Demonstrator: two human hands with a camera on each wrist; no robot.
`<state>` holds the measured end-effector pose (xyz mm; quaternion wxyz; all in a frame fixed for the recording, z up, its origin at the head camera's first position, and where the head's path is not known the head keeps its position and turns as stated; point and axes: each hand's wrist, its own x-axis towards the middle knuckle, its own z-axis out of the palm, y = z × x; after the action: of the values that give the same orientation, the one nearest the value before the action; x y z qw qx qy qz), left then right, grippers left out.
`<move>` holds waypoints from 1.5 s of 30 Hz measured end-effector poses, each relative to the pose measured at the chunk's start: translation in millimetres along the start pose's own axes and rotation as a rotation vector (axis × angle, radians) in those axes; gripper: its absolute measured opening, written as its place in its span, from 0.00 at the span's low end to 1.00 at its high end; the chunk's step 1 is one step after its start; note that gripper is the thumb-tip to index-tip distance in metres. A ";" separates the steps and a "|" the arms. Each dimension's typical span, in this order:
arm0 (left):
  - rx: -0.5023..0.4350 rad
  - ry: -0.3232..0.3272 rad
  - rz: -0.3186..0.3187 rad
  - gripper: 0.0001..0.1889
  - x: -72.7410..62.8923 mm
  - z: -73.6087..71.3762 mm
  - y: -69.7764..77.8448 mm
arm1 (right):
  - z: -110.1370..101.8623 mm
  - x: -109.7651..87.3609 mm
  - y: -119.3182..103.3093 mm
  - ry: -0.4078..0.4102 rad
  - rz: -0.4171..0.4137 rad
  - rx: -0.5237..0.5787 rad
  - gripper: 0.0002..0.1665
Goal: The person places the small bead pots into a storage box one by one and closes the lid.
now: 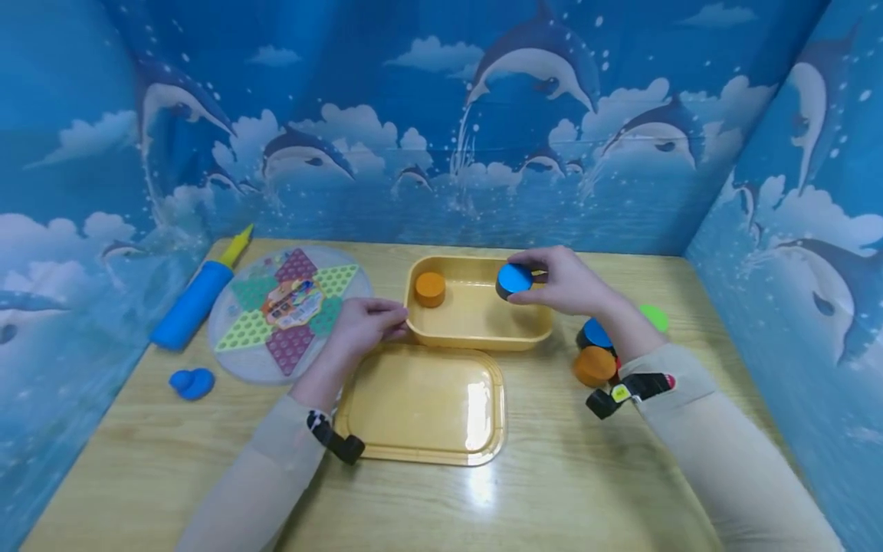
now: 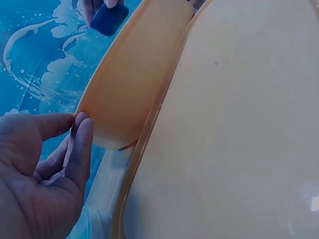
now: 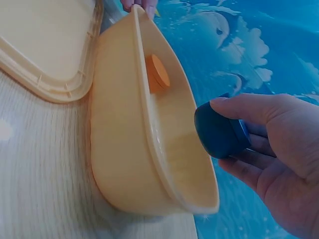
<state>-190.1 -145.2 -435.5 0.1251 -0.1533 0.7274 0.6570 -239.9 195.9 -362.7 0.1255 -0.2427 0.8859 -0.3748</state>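
Right of centre, the right hand pinches a blue disc over the right end of a yellow box, its long axis running left to right. The left hand pinches its left rim, nearer the orange disc inside. The lid lies just below, loose discs farther right.

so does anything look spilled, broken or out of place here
Nothing stands out as spilled or damaged. The pale-yellow rectangular plastic box stands upright, its matching plastic lid lies in front of it, and the blue round block is held securely enough, it seems, by the right hand.
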 end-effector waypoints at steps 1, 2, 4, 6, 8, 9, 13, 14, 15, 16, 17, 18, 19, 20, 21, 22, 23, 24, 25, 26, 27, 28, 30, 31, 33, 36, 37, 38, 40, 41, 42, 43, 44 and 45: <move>-0.005 0.000 0.003 0.14 0.6 0.1 -0.3 | 1.5 3.6 -0.5 -0.008 0.003 -0.002 0.41; -0.008 -0.003 0.006 0.14 1.0 0.3 -0.5 | 3.0 7.0 -1.5 -0.020 0.002 0.000 0.41; -0.014 -0.005 0.009 0.13 1.5 0.9 -0.8 | 6.3 14.4 -2.4 -0.040 -0.004 0.006 0.41; -0.016 -0.007 0.012 0.13 1.7 1.6 -1.1 | 10.7 21.9 -2.7 -0.053 -0.015 0.010 0.40; -0.016 -0.005 0.014 0.12 1.4 2.3 -1.2 | 15.6 29.8 -2.0 -0.064 -0.032 0.004 0.39; -0.017 -0.002 0.014 0.12 1.3 2.8 -1.2 | 18.3 33.7 -1.3 -0.068 -0.037 -0.006 0.39; -0.020 -0.003 0.024 0.11 0.9 4.8 -1.4 | 29.6 46.6 -0.1 -0.078 -0.042 -0.047 0.36; -0.020 -0.004 0.024 0.11 0.7 5.2 -1.5 | 32.5 49.2 0.2 -0.083 -0.040 -0.051 0.35; -0.020 -0.005 0.024 0.11 0.5 5.6 -1.5 | 35.3 51.4 0.3 -0.086 -0.032 -0.052 0.35; -0.019 -0.007 0.026 0.11 0.3 5.9 -1.5 | 37.8 53.2 0.1 -0.091 -0.025 -0.052 0.34; -0.017 -0.006 0.026 0.11 0.1 6.2 -1.3 | 40.3 55.3 0.3 -0.095 -0.021 -0.051 0.34; -0.017 -0.007 0.026 0.11 -0.1 6.5 -1.1 | 42.6 57.2 0.7 -0.100 -0.017 -0.047 0.34; -0.017 -0.007 0.025 0.11 -0.3 6.8 -0.8 | 44.8 58.9 1.2 -0.104 -0.013 -0.046 0.34; -0.017 -0.009 0.026 0.11 -0.5 7.0 -0.5 | 46.9 60.5 2.0 -0.107 -0.012 -0.047 0.34; -0.017 -0.011 0.028 0.11 -0.7 7.3 -0.1 | 48.6 61.9 2.6 -0.108 -0.008 -0.048 0.34; -0.016 -0.015 0.031 0.11 -0.9 7.5 0.0 | 50.3 63.3 3.6 -0.109 -0.011 -0.050 0.34; -0.016 -0.017 0.032 0.11 -1.1 7.8 0.4 | 51.9 64.6 4.4 -0.107 -0.012 -0.051 0.33; -0.019 -0.020 0.032 0.12 -1.3 8.1 0.7 | 53.2 65.6 5.1 -0.106 -0.012 -0.052 0.33; -0.020 -0.023 0.034 0.12 -1.5 8.2 0.8 | 54.6 66.8 6.2 -0.105 -0.011 -0.056 0.33; -0.022 -0.026 0.036 0.12 -1.8 8.4 1.1 | 55.8 68.0 7.4 -0.103 -0.013 -0.060 0.33; -0.022 -0.027 0.036 0.12 -2.2 8.5 1.5 | 56.9 69.0 8.3 -0.103 -0.013 -0.062 0.32; -0.022 -0.027 0.036 0.12 -2.6 8.5 1.8 | 57.9 69.8 8.8 -0.103 -0.015 -0.065 0.32; -0.026 -0.024 0.034 0.12 -3.1 8.3 2.4 | 60.3 71.8 10.4 -0.103 -0.022 -0.065 0.33; -0.026 -0.022 0.033 0.12 -3.3 8.0 2.4 | 61.5 72.7 10.9 -0.102 -0.025 -0.063 0.33; -0.022 -0.017 0.029 0.12 -3.4 7.5 2.3 | 63.7 74.1 10.9 -0.099 -0.028 -0.057 0.33; -0.018 -0.009 0.018 0.11 -2.7 6.5 1.1 | 66.6 76.0 9.2 -0.097 -0.020 -0.046 0.34; -0.018 -0.007 0.015 0.11 -2.5 5.9 0.6 | 67.7 76.8 9.0 -0.099 -0.017 -0.045 0.34; -0.019 -0.005 0.012 0.11 -2.2 5.5 0.1 | 68.4 77.5 8.4 -0.102 -0.015 -0.045 0.34; -0.022 -0.002 0.008 0.11 -1.7 4.2 -0.6 | 69.3 78.6 7.6 -0.106 -0.013 -0.043 0.35; -0.025 -0.002 0.009 0.11 -1.6 3.5 -1.0 | 69.3 79.1 7.2 -0.106 -0.013 -0.039 0.36; -0.030 -0.004 0.011 0.11 -1.4 2.6 -1.3 | 69.0 79.3 6.9 -0.105 -0.010 -0.033 0.36; -0.035 -0.005 0.013 0.11 -1.2 1.6 -1.7 | 68.3 79.2 6.3 -0.105 -0.008 -0.025 0.37; -0.041 -0.007 0.015 0.11 -1.1 0.4 -2.0 | 67.2 78.9 5.5 -0.103 -0.003 -0.017 0.38; -0.045 -0.009 0.016 0.12 -0.9 -1.1 -2.4 | 66.1 78.7 5.3 -0.103 0.002 -0.003 0.39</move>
<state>-188.3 -146.4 -437.2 0.1196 -0.1472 0.7130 0.6750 -281.9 118.0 -415.2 0.1712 -0.2610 0.8790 -0.3604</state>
